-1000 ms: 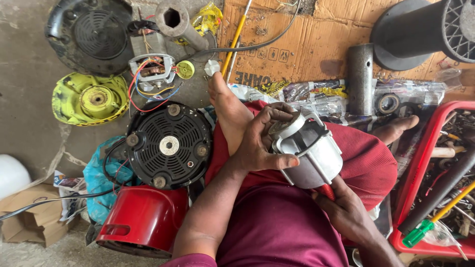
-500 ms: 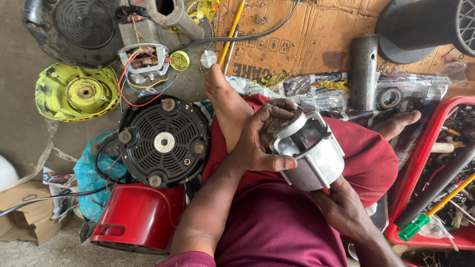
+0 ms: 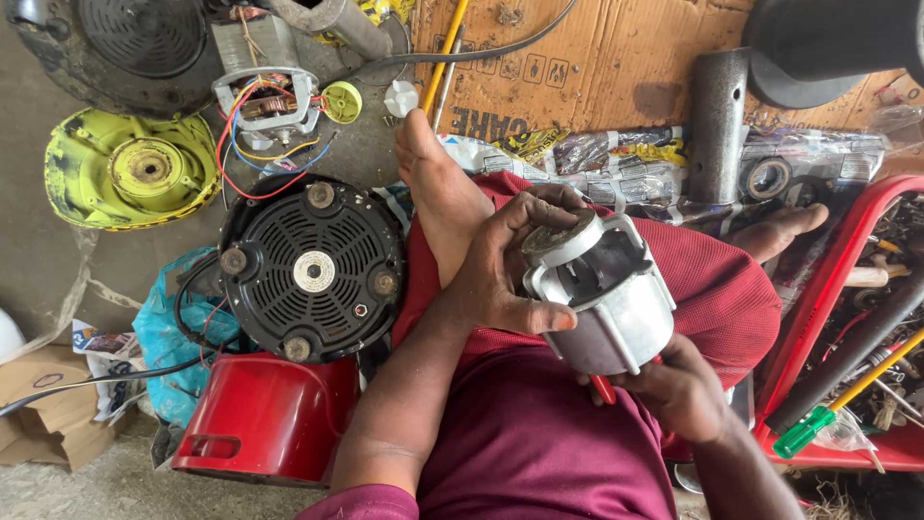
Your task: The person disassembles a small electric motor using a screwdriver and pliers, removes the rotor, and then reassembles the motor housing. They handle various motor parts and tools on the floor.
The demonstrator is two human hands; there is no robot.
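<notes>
I observe maroon clothing throughout: short maroon sleeve point(image 3: 361, 503) at my left shoulder, matching ribbed maroon trousers point(image 3: 712, 289). Forearms, hands and feet are bare.

The motor housing point(image 3: 602, 299) sits mid-frame over my lap, my left hand point(image 3: 500, 274) on its left side, my right hand point(image 3: 674, 390) under it at lower right. Left of my foot point(image 3: 438, 188) lies the round vented base point(image 3: 313, 270) — a bucket point(image 3: 265, 414) just below it. A stator with wires point(image 3: 265, 106) sits upper left, a disc-shaped cover point(image 3: 130, 169) further left, cardboard point(image 3: 606, 58) along the top, a tray point(image 3: 847, 385) at right
</notes>
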